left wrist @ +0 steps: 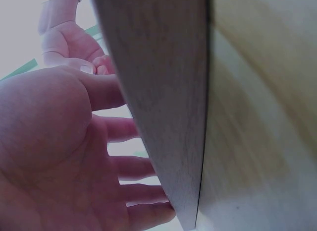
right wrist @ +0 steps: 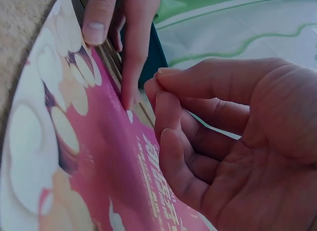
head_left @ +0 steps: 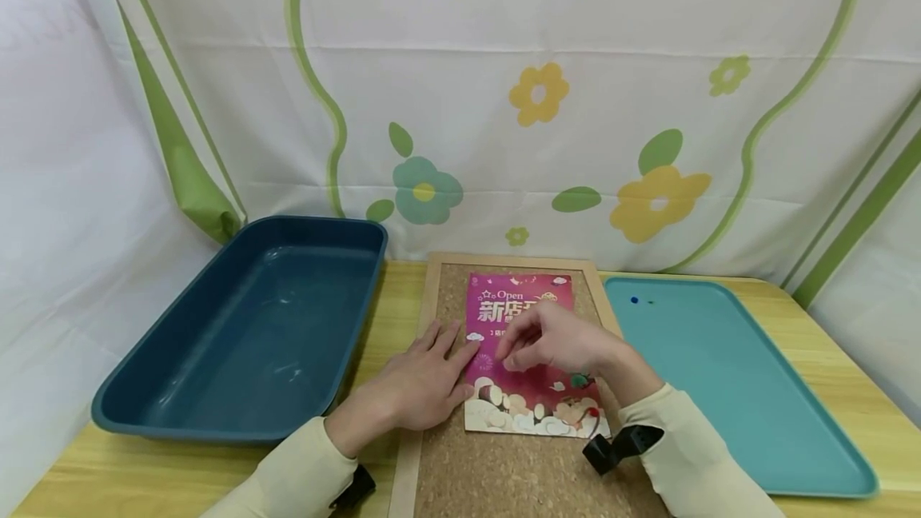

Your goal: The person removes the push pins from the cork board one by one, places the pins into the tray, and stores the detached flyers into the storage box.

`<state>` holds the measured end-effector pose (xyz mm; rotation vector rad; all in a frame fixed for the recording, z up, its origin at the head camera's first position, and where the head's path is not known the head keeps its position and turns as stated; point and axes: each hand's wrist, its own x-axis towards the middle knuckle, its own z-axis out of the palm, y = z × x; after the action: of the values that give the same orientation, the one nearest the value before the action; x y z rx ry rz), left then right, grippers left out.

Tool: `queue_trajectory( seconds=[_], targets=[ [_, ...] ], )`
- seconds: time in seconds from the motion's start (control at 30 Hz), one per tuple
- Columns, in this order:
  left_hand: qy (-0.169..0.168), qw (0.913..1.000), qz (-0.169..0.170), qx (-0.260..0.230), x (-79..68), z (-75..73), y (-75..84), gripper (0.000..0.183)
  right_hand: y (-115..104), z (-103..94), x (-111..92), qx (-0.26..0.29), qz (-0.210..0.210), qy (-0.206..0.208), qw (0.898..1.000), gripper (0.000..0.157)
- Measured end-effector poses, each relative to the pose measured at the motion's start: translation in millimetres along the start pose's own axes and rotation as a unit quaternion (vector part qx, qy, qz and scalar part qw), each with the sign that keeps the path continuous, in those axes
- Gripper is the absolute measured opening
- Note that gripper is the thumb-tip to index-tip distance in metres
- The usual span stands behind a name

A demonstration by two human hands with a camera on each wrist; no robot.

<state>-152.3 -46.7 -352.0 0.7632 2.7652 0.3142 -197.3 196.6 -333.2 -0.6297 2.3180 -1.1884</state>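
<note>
A pink and purple printed poster [head_left: 518, 374] with "Open" lettering lies on a wood-framed cork board [head_left: 496, 470]. My left hand [head_left: 424, 382] rests at the poster's left edge, fingers spread and fairly straight. In the left wrist view its palm shows beside the board's frame [left wrist: 158, 92]. My right hand [head_left: 557, 342] hovers over the middle of the poster. Its fingers are curled and the thumb meets the index fingertip [right wrist: 153, 87]. Whether something tiny sits between them is hidden. A small green spot [head_left: 579, 380] shows on the poster's lower right; I cannot tell what it is.
A deep dark blue tub [head_left: 237, 422] stands to the left of the board. On the right lies a shallow teal tray [head_left: 748, 398] with a tiny blue object [head_left: 635, 300] and a tiny green object [head_left: 651, 302]. A flowered curtain [head_left: 475, 118] hangs behind the wooden table.
</note>
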Motion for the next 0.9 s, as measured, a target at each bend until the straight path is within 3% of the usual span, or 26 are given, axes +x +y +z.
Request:
queue_trajectory(
  seconds=[0.43, 0.9],
  targets=[
    [0.005, 1.0000, 0.003, -0.002, -0.9, 0.6, 0.8, 0.063, 8, -20.7, -7, -0.009, -0.003, 0.054, 0.998, 0.014],
    [0.006, 0.9999, 0.008, -0.006, -2.1, 1.0, 0.5, 0.063, 16, -38.6, -16, -0.010, 0.028, 0.101, 0.994, 0.019]
  ],
)
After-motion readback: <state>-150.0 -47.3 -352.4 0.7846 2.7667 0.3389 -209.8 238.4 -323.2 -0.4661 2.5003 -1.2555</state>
